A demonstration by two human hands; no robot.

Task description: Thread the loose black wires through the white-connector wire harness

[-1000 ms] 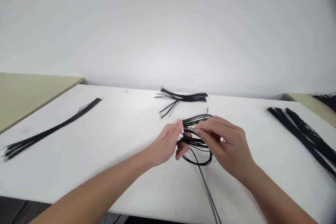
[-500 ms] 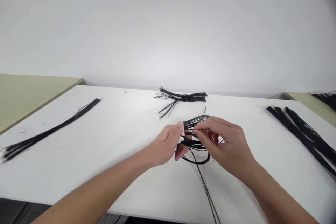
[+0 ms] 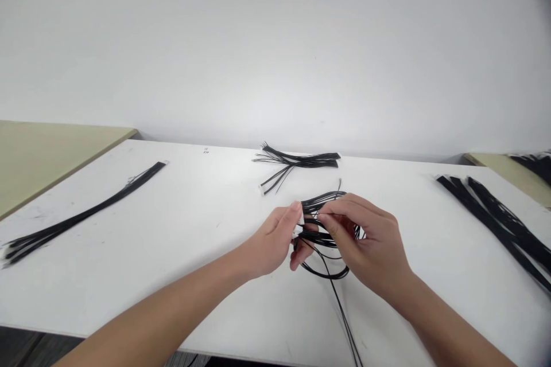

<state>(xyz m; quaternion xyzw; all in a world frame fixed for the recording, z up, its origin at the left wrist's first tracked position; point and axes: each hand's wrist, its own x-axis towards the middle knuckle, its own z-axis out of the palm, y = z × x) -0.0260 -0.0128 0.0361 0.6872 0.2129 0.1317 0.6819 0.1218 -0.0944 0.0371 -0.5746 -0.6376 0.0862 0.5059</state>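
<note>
Both my hands meet over the middle of a white table (image 3: pixel 206 241). My left hand (image 3: pixel 275 239) pinches a coiled bundle of thin black wires (image 3: pixel 323 238) at its left side, thumb on top. My right hand (image 3: pixel 370 243) grips the same coil from the right, fingers curled around the strands. Loops of the coil hang below my fingers, and a loose tail of wire (image 3: pixel 346 327) trails from it toward the table's near edge.
A short black wire bundle (image 3: pixel 297 161) lies at the back centre. A long straight bundle (image 3: pixel 81 215) lies at the left. More long black wires (image 3: pixel 499 221) lie at the right. A beige table (image 3: pixel 38 152) adjoins the left side, another (image 3: pixel 512 169) the right.
The coil and both hands have shifted slightly toward me and down. My right fingers have turned a little around the strands; the loop below hangs somewhat lower.
</note>
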